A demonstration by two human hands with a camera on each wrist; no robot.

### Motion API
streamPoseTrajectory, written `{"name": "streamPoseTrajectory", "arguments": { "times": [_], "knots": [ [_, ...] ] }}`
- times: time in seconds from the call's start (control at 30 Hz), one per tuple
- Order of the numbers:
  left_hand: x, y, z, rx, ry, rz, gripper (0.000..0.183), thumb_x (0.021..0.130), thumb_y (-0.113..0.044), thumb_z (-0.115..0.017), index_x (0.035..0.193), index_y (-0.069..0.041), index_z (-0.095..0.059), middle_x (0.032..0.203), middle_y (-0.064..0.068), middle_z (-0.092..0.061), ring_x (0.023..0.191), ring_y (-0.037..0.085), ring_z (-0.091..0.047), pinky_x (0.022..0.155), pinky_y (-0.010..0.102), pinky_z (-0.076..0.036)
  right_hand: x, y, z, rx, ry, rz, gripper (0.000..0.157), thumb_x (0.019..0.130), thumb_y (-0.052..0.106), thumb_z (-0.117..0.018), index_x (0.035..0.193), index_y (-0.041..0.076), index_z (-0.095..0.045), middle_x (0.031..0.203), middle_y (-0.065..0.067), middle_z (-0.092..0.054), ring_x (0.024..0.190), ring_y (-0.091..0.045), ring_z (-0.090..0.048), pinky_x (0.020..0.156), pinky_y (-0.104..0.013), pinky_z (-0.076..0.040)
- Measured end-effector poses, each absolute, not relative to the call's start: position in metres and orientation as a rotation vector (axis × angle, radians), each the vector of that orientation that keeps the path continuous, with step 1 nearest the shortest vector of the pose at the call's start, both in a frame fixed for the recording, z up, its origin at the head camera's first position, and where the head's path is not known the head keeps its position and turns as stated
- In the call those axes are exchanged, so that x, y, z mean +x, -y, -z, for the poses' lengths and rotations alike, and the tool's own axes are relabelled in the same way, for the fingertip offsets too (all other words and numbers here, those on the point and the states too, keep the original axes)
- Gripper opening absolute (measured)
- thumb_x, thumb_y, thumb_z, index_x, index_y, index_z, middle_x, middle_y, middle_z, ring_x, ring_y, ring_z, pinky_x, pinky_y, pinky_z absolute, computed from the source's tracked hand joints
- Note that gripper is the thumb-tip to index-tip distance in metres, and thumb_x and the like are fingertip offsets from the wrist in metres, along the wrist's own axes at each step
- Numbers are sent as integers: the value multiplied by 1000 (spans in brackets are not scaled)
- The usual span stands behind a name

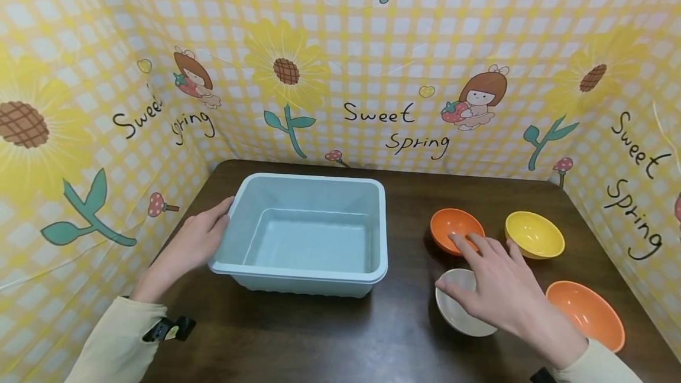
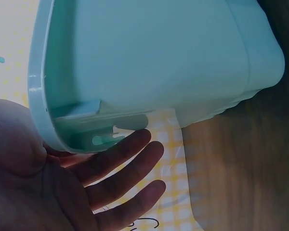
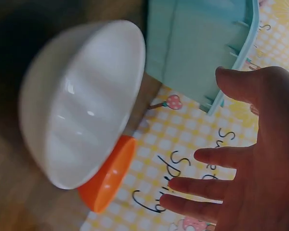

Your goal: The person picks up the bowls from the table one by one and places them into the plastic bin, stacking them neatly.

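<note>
At the left end of a light blue plastic tub [image 1: 298, 278], my left hand [image 1: 199, 234] touches the outer rim. In the left wrist view, three loosely extended fingers [image 2: 130, 175] lie under the overhanging rim [image 2: 37, 91]; the rim partly hides the rest. My right hand [image 1: 502, 288] hovers with spread fingers over a white bowl [image 1: 463, 321], covering part of it. Its fingertips overlap a small orange bowl [image 1: 452, 220] just behind. The right wrist view shows the white bowl [image 3: 94, 101] apart from the hand [image 3: 250, 159], with nothing held.
A yellow bowl [image 1: 534, 235] stands at the back right, and a larger orange bowl [image 1: 587, 315] sits beside the right forearm. All are on a dark wooden table [image 1: 319, 341]. Yellow checked cloth [image 1: 372, 64] with printed flowers walls the table's back and sides.
</note>
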State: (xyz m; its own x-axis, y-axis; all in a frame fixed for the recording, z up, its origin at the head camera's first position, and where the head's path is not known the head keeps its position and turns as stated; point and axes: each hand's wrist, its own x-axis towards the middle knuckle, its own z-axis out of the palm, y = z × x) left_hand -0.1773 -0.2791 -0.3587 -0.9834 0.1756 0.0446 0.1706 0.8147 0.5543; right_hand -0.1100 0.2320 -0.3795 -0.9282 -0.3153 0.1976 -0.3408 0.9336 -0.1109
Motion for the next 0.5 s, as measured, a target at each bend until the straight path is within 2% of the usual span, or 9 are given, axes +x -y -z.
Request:
{"name": "streamPoseTrajectory", "arguments": {
  "times": [0.17, 0.37, 0.5],
  "knots": [
    [-176, 280, 360, 301, -2987, -920, 51, 116, -17, -36, 161, 6, -31, 139, 35, -56, 89, 30, -65, 70, 41, -51, -99, -238, 393, 521, 2884, -213, 84, 88, 70, -72, 145, 10, -62, 136, -19, -62, 122, -44, -58, 100, -68, -39],
    [-175, 280, 359, 321, -2996, -927, 51, 116, -17, -36, 161, 6, -31, 141, 35, -55, 90, 30, -64, 74, 43, -51, -89, -248, 408, 530, 2904, -198, 95, 81, 82, -69, 146, 13, -63, 137, -16, -62, 122, -39, -58, 92, -64, -44],
    [-174, 280, 360, 323, -2988, -940, 51, 116, -16, -36, 161, 6, -30, 144, 36, -53, 91, 31, -64, 74, 43, -51, -84, -256, 415, 570, 2924, -190, 99, 76, 82, -75, 149, 18, -60, 139, -15, -61, 124, -38, -57, 90, -65, -45]
  ]
}}
